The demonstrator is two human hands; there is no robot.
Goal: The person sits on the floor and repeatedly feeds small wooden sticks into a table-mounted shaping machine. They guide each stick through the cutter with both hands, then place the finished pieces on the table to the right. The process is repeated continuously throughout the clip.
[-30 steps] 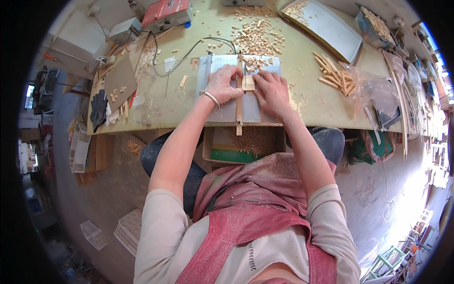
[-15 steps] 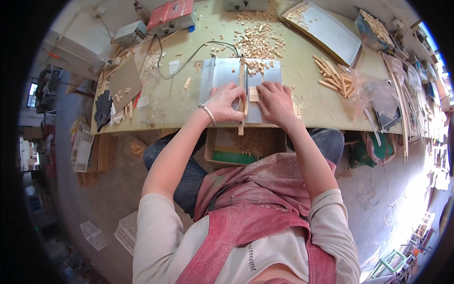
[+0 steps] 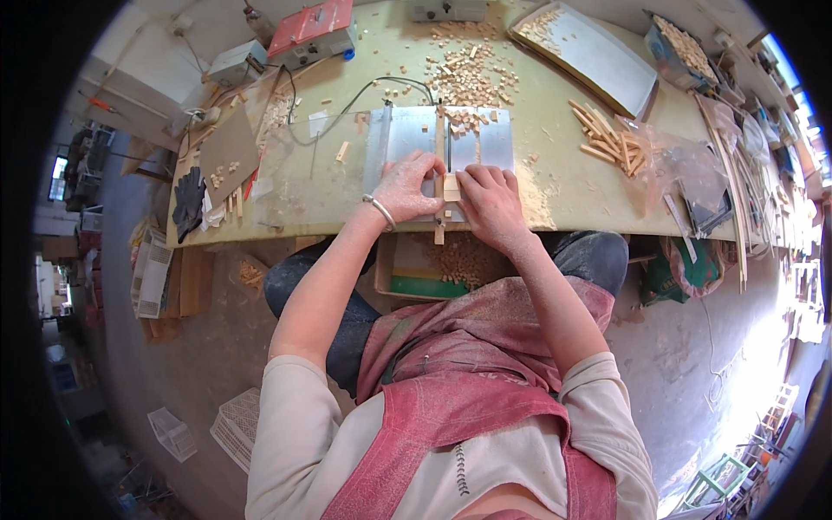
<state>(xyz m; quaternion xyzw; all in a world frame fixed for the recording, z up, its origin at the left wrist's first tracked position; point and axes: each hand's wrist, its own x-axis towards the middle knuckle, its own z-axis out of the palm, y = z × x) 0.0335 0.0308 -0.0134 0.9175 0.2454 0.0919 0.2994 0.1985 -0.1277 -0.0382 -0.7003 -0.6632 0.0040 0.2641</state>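
Observation:
A metal work plate (image 3: 497,147) with a dark narrow slot lies at the bench's front edge. Along it runs an upright wooden strip (image 3: 439,227). My left hand (image 3: 409,184) is curled at the left side of this strip, thumb and fingers closed against it. My right hand (image 3: 490,201) pinches a small pale wood block (image 3: 451,188) from the right, pressing it up to the strip. The fingertips of my right hand are bent down and partly hide the block. Small cut wood pieces (image 3: 472,120) lie at the far end of the plate.
A heap of small wood blocks (image 3: 472,78) spreads behind the plate. Wooden sticks (image 3: 607,139) and a plastic bag (image 3: 685,165) lie right; a white tray (image 3: 598,61) stands at the back. A cable (image 3: 347,108) curves left. An open box (image 3: 407,269) sits below the bench edge.
My right hand has moved left with the wood block, from beyond the slot to the wooden strip. My left hand has shifted slightly left, uncovering more of the strip.

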